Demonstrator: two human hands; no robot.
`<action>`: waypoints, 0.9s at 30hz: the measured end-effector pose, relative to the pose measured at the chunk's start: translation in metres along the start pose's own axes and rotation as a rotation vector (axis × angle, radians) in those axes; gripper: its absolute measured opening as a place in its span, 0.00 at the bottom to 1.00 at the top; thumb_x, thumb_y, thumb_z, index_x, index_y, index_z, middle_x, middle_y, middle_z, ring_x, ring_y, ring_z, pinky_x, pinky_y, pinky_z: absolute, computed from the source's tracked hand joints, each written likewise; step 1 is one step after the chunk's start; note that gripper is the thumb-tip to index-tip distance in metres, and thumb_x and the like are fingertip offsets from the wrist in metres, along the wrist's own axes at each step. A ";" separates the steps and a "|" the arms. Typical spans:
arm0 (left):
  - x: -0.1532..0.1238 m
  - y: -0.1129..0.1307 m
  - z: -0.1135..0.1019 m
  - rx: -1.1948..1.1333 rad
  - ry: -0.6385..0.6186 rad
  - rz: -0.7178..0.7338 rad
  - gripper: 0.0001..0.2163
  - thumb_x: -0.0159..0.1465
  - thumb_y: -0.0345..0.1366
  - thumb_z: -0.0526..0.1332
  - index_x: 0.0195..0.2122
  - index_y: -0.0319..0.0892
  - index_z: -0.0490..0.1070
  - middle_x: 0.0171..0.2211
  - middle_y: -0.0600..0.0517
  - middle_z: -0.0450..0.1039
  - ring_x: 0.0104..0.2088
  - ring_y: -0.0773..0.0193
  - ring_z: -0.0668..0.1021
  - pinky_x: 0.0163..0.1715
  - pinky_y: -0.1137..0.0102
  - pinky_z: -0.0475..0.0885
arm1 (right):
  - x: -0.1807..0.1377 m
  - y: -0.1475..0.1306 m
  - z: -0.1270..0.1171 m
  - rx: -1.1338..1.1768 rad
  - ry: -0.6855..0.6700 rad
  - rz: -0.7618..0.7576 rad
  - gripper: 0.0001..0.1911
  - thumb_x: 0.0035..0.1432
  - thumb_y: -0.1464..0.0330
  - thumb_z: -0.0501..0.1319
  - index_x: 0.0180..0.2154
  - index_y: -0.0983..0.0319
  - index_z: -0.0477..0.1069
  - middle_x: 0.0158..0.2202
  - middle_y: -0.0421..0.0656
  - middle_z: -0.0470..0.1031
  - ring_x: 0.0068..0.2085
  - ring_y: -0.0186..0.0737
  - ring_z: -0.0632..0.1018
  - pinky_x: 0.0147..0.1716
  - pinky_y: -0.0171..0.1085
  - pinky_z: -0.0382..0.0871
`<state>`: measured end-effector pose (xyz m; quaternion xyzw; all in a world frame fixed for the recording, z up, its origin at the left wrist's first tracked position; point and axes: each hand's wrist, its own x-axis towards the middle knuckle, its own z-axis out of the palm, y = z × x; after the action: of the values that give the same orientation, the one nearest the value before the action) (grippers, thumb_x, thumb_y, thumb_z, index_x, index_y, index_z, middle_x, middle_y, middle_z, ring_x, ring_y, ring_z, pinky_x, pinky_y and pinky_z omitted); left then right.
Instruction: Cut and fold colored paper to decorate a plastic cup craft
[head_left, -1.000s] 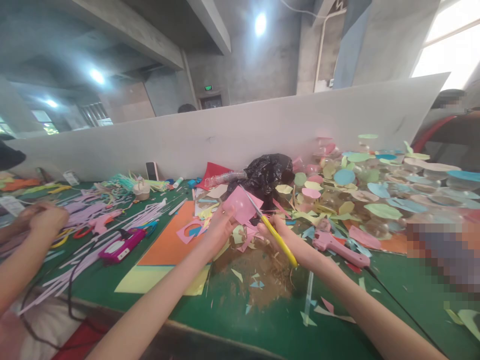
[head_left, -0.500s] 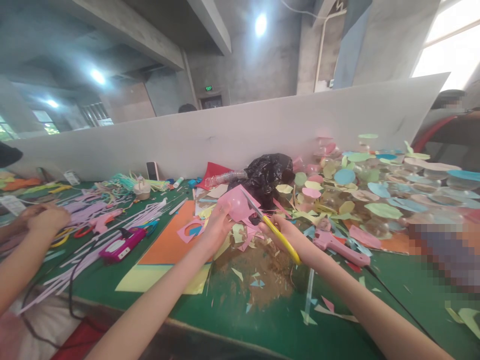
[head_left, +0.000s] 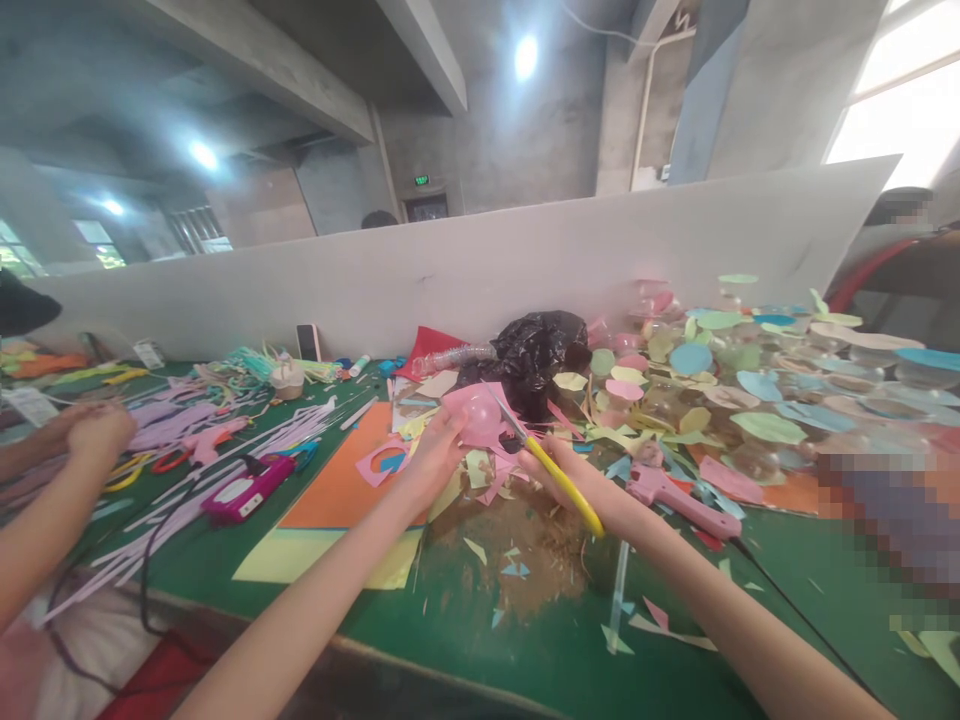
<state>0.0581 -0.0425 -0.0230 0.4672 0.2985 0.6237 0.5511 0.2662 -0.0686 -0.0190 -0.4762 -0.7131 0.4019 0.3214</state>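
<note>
My left hand (head_left: 441, 450) pinches a piece of pink paper with a clear, rounded plastic cup (head_left: 480, 415) against it, held above the middle of the table. In my right hand (head_left: 559, 465) is a pair of scissors (head_left: 559, 470) with yellow handles, its blades pointing up and left at the right edge of the pink paper. Whether the blades are apart is too blurred to tell. Beneath both hands lie pink, yellow and green paper scraps (head_left: 480, 470). A pink glue gun (head_left: 686, 500) rests just right of my right hand, its cord running toward the front.
Clear cups topped with coloured paper (head_left: 765, 420) crowd the right side. Behind my hands sits a black plastic bag (head_left: 540, 345). Orange sheets (head_left: 330, 480) and a magenta device (head_left: 247, 490) lie left. Another person's hands (head_left: 101, 430) work at far left. A white partition (head_left: 360, 280) stands behind.
The pink paper with the cup has turned in my left hand, and less of it shows beyond the scissor blades. Both hands stay in nearly the same place.
</note>
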 end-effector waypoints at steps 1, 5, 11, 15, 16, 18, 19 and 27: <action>0.000 -0.001 -0.001 0.010 -0.002 0.004 0.13 0.58 0.41 0.68 0.40 0.41 0.73 0.41 0.49 0.78 0.39 0.63 0.79 0.42 0.68 0.72 | 0.001 0.001 0.000 -0.004 0.000 -0.004 0.26 0.52 0.43 0.57 0.30 0.58 0.57 0.23 0.34 0.61 0.25 0.32 0.62 0.25 0.34 0.57; 0.001 -0.001 0.000 0.046 -0.015 0.028 0.15 0.58 0.42 0.67 0.43 0.41 0.72 0.43 0.48 0.77 0.40 0.62 0.79 0.41 0.68 0.73 | 0.005 0.006 0.000 -0.022 0.005 -0.019 0.25 0.53 0.44 0.58 0.30 0.60 0.60 0.23 0.35 0.62 0.26 0.33 0.64 0.25 0.34 0.57; 0.001 0.004 0.006 0.046 0.054 0.090 0.16 0.54 0.45 0.70 0.37 0.41 0.69 0.32 0.54 0.74 0.30 0.69 0.76 0.33 0.74 0.72 | -0.003 -0.004 -0.004 -0.009 -0.016 -0.005 0.28 0.50 0.41 0.58 0.31 0.58 0.57 0.25 0.35 0.63 0.26 0.33 0.64 0.25 0.34 0.59; 0.002 0.003 0.004 0.063 0.029 0.066 0.20 0.52 0.46 0.71 0.40 0.41 0.69 0.32 0.53 0.75 0.30 0.68 0.76 0.32 0.73 0.71 | -0.010 -0.011 -0.007 0.028 -0.069 -0.011 0.28 0.50 0.40 0.57 0.31 0.57 0.53 0.25 0.34 0.63 0.26 0.33 0.63 0.25 0.35 0.60; 0.002 0.002 0.002 0.075 0.024 0.057 0.21 0.51 0.46 0.71 0.41 0.41 0.69 0.33 0.52 0.75 0.30 0.67 0.77 0.32 0.73 0.71 | -0.009 -0.011 -0.007 0.037 -0.073 -0.022 0.28 0.50 0.40 0.56 0.30 0.57 0.53 0.25 0.34 0.62 0.26 0.33 0.63 0.25 0.35 0.60; 0.003 0.000 0.000 0.102 0.011 0.054 0.21 0.52 0.45 0.71 0.43 0.41 0.69 0.35 0.51 0.76 0.31 0.66 0.77 0.34 0.73 0.71 | -0.007 -0.007 -0.007 0.048 -0.078 -0.047 0.28 0.51 0.40 0.55 0.30 0.57 0.53 0.24 0.34 0.61 0.26 0.33 0.63 0.25 0.35 0.59; 0.003 -0.001 -0.002 0.116 0.005 0.056 0.21 0.53 0.45 0.71 0.44 0.41 0.69 0.36 0.51 0.76 0.32 0.66 0.78 0.34 0.72 0.71 | -0.005 -0.004 -0.007 0.042 -0.080 -0.051 0.28 0.51 0.40 0.55 0.30 0.57 0.53 0.24 0.34 0.60 0.26 0.33 0.63 0.24 0.34 0.59; 0.001 0.001 0.001 0.135 0.032 0.081 0.22 0.54 0.46 0.70 0.45 0.41 0.68 0.38 0.49 0.76 0.36 0.63 0.79 0.37 0.70 0.71 | 0.007 0.013 -0.007 -0.059 -0.013 -0.030 0.24 0.53 0.46 0.60 0.29 0.59 0.57 0.24 0.34 0.61 0.26 0.32 0.62 0.25 0.33 0.55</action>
<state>0.0590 -0.0417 -0.0212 0.5050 0.3292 0.6313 0.4878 0.2754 -0.0577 -0.0266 -0.4718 -0.7339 0.3789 0.3085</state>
